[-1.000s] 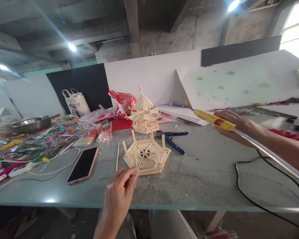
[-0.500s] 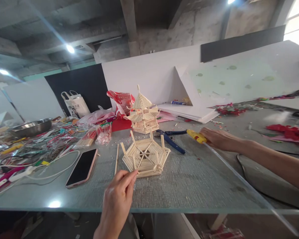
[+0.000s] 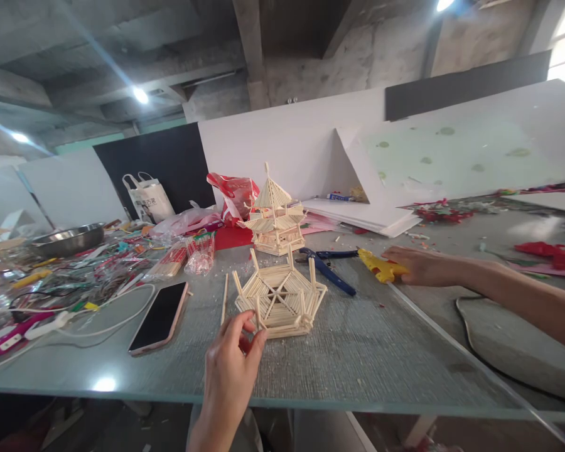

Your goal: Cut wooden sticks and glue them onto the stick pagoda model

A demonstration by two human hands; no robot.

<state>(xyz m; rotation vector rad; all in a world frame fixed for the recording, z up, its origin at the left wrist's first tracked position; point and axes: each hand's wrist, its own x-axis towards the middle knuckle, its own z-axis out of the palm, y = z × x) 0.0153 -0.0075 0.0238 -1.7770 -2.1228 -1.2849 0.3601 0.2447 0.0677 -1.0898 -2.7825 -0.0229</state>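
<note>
A hexagonal frame of thin wooden sticks (image 3: 287, 329), with short upright posts at its corners, lies on the table in front of me. My left hand (image 3: 230, 361) is at its near left corner, thumb and index finger apart, close to a post; whether they touch it I cannot tell. To the right, a yellow glue gun (image 3: 379, 266) rests on its side with a long clear glue stick (image 3: 445, 331) trailing behind. My right hand (image 3: 417, 265) is against the gun, fingers stretched along its far side and the handle uncovered. Blue-handled pliers (image 3: 332, 274) lie beside the gun.
Behind the frame stands a small stick pagoda (image 3: 275, 220). On the left are a phone (image 3: 159, 317), a loose stick (image 3: 225, 298), bundled sticks (image 3: 169, 260), a white cable (image 3: 136, 289) and a metal bowl (image 3: 68, 238). A black cord (image 3: 471, 342) runs at right.
My left thumb and index finger have parted from a pinch at the frame's near edge. The glue gun has tipped flatter, and more of it shows beside my right hand.
</note>
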